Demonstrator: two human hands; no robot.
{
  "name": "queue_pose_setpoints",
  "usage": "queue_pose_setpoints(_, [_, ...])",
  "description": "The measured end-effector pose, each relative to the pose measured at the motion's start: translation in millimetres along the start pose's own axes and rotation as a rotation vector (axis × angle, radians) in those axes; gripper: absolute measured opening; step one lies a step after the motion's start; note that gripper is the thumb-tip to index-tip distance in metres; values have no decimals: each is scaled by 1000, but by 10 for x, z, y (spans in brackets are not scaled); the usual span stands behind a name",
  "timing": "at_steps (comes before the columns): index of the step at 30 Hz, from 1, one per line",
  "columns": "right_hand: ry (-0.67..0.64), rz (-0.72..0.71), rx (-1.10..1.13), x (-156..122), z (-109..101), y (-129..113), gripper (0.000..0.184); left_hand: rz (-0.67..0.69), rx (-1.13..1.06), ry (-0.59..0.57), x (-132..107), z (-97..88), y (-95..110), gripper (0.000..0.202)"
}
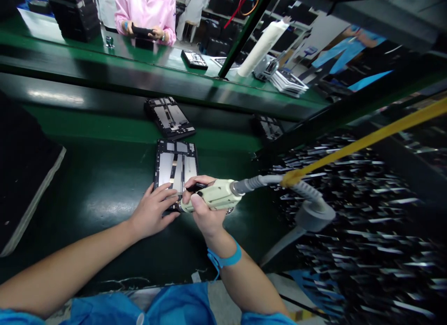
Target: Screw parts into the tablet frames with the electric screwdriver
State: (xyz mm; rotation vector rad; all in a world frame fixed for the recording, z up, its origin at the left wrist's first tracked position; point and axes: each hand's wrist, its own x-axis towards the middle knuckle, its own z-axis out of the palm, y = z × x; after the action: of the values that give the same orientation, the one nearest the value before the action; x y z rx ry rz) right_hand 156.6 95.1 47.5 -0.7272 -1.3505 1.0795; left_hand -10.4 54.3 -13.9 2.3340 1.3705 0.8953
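My right hand (204, 208) grips a ribbed cream plastic screwdriver (216, 195); my left hand (153, 208), fingers spread, presses the flat rectangular black tablet frame (175, 164) mid-frame.

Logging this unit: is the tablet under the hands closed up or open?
Open: the tablet lies flat, coverless, bare metal plates and a ribbon strip showing. Left hand rests on it; right hand holds a screwdriver.

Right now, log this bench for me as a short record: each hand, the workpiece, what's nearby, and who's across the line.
Left hand: fingers spread, pressing the near edge of the open tablet frame
Right hand: gripping an electric screwdriver, tip at the frame's near edge
Surface: green bench
Nearby: second frame lying farther up
Across: person in pink holding a dark device
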Motion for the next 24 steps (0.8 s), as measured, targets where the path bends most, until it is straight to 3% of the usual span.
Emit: queue_pose_setpoints(24, [-56,31,-131,-76,34,58,25,-41,7,-26,-30,68,-35,39])
